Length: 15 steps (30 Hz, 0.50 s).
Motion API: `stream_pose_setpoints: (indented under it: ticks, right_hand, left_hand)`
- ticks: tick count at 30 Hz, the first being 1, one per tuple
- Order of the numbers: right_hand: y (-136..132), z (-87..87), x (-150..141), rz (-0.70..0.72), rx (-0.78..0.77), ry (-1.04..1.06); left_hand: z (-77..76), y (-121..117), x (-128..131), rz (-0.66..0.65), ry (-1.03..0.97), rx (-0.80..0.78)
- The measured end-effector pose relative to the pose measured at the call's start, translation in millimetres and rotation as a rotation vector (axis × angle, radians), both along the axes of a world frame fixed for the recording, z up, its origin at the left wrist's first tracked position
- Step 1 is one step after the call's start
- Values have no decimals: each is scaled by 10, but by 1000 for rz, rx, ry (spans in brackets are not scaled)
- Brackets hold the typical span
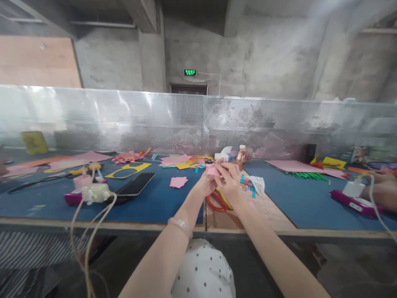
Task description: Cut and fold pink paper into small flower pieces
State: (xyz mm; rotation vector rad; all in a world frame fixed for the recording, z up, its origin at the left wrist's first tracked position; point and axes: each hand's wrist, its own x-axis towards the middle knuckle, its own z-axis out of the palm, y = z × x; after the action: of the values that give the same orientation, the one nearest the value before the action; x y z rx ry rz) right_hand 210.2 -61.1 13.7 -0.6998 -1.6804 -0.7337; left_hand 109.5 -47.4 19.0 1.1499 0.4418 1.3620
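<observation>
At the far left of the frame a flat pink paper sheet [77, 158] lies on the blue felt table mat [155, 198], and below it, left of centre, a small white plug-in device [96, 192] sits on a magenta base with pale cables drooping over the table edge. Just right of it a black smartphone [136, 184] lies face up, with a yellow card stencil with oval cut-outs [127, 170] above it and a heap of pink paper flowers [127, 157] further back. Toward the middle a small loose pink paper square [178, 181] rests on the mat. At the centre of the frame the left hand [204, 185] and the right hand [231, 182] meet above the bare wooden strip between the mats, fingers curled narrow and pinching a small folded pink paper piece [213, 171] between them, held up off the table. Beneath the hands lie red-handled scissors [217, 203]. Right of the hands a crumpled white tissue [257, 184] lies on the wood, and behind it stands a small brown glitter bottle [240, 157]. Further right, green paper strips [310, 176] lie on a second blue mat, and at the right edge another person's hand [383, 186] rests near a white charger on a magenta base [353, 196].
</observation>
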Motion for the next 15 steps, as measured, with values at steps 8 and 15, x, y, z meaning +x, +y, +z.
stream_pose_setpoints:
  ticks: [8,15]
  right_hand:
    - [12,23,-7,22,11,109]
    - [83,36,10,56,-28,212]
  left_hand:
    - [-97,147,-4,-153,-193,115]
    - [-105,204,34,-78,-207,56]
